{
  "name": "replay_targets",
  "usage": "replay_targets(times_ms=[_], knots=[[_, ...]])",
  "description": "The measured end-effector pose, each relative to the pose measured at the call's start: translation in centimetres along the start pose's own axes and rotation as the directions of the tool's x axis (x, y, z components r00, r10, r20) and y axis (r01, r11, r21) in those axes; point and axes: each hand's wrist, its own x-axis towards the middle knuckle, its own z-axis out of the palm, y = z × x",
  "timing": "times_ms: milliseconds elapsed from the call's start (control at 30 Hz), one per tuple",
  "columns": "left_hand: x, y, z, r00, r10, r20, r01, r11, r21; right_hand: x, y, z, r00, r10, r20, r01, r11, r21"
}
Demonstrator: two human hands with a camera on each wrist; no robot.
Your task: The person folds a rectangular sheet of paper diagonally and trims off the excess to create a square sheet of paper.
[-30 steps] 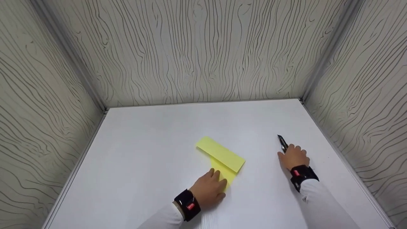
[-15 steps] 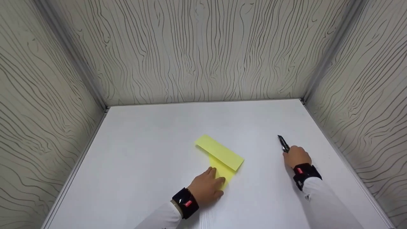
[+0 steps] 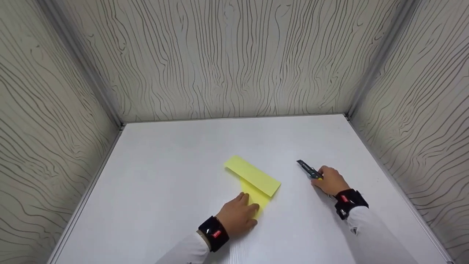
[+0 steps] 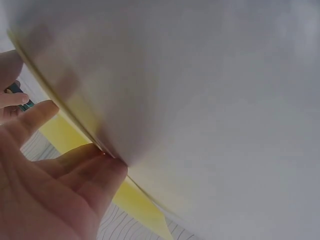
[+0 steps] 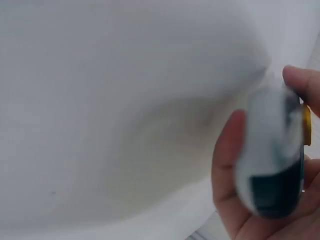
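Observation:
In the head view my left hand (image 3: pixel 234 220) rests with extended fingers on the lower part of a folded piece of yellow paper (image 3: pixel 253 176). The paper's upper part is a long flap standing a little off the table. From the left wrist, the fingertips press along the yellow paper's edge (image 4: pixel 142 210). To the right of the paper, my right hand (image 3: pixel 332 181) grips a dark green utility knife (image 3: pixel 307 169) with a yellow slider, its front end pointing up and left. The right wrist view shows the knife's butt end (image 5: pixel 272 155) between thumb and fingers, blurred.
Both hands are over a white table (image 3: pixel 176 165) with a metal edge. Wood-grain patterned panels (image 3: pixel 231 62) enclose it at the back and on both sides. Black wristbands (image 3: pixel 214 233) with red labels sit on both wrists.
My right hand has closed round the utility knife and moved it left, towards the paper, turning its front end further left. My left hand and the paper have hardly moved.

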Motion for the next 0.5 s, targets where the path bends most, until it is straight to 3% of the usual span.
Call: replay_targets(times_ms=[133,300,500], knots=[[0.0,0.0,0.0,1.000,0.002,-0.003,-0.002,1.000,0.002,-0.2,-1.3,0.5,0.997,-0.033,0.069,0.028,0.996,0.081],[0.1,0.1,0.0,1.000,-0.007,0.024,0.006,0.999,0.049,-0.7,-2.6,1.3,0.979,-0.083,0.184,0.044,0.978,0.205],[0.1,0.2,0.2,0.995,-0.039,0.086,0.028,0.991,0.133,-1.6,-3.7,2.2,0.973,-0.126,0.192,0.092,0.980,0.178]])
